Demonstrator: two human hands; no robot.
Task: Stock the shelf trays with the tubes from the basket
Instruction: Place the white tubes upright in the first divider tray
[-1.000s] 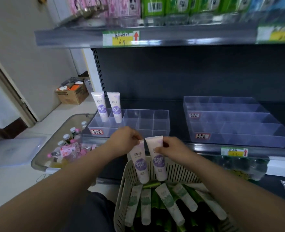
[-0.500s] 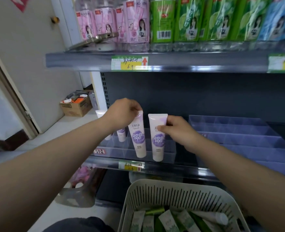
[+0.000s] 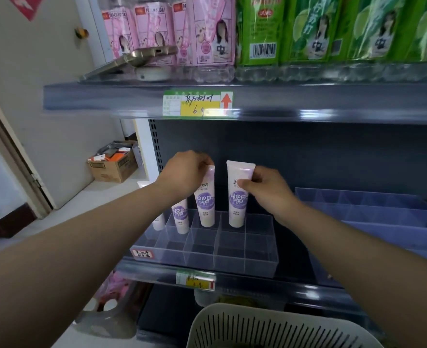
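My left hand (image 3: pixel 186 172) grips the top of a white tube with a purple label (image 3: pixel 205 205). My right hand (image 3: pixel 267 187) grips a second matching tube (image 3: pixel 238 199). Both tubes stand upright, cap down, with their lower ends in the back row of the clear divided tray (image 3: pixel 232 254) on the shelf. Two more matching tubes (image 3: pixel 181 217) stand in the back compartments to the left, partly hidden by my left forearm. The white slotted basket (image 3: pixel 270 327) shows at the bottom edge; its contents are out of view.
A second clear divided tray (image 3: pixel 383 222) sits on the shelf to the right. The upper shelf (image 3: pixel 307 104) carries pink and green bottles and a phone (image 3: pixel 129 59). A cardboard box (image 3: pixel 114 162) stands on the floor at left; a grey bin (image 3: pixel 112 310) is below.
Both hands lifted the two tubes from the basket up to the shelf and lowered them into the tray's back row. The view tilted up, so the basket's contents dropped out of sight.
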